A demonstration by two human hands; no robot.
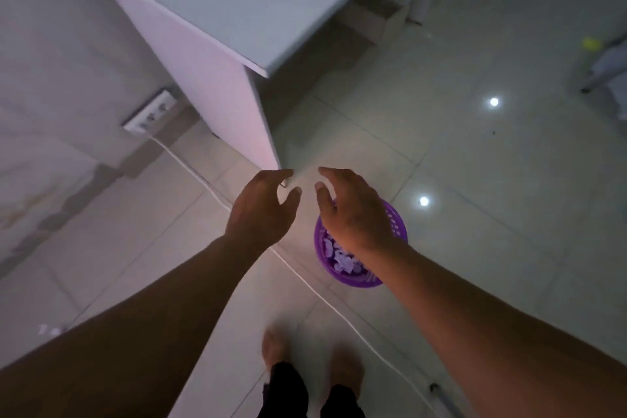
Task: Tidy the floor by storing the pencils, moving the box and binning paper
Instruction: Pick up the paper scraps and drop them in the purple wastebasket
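At the far left a wall (51, 44) runs down to the tiled floor (475, 180), its lower part blotchy and hard to read, and a socket strip (151, 115) sits at its foot beside a white desk (210, 20) whose top is cut off by the upper edge. A white cable (190, 163) leaves the strip and runs toward the near right, passing behind the left forearm so part of it is hidden. The left hand (261, 205) hangs over the floor with fingers spread and loosely bent, holding nothing, its fingertips in front of the desk's near corner. Just to its right, apart from it, the right hand (349, 210) is likewise spread and empty above a purple bin (327, 261); the hand and wrist cover much of the bin's rim. Inside the bin lie pale crumpled scraps of paper (341, 256), only partly visible. Two bare feet (276, 348) show blurred at the near edge. At the far right a yellow object (591, 43) and pale cloth are too blurred to identify. No pencils or box can be made out.
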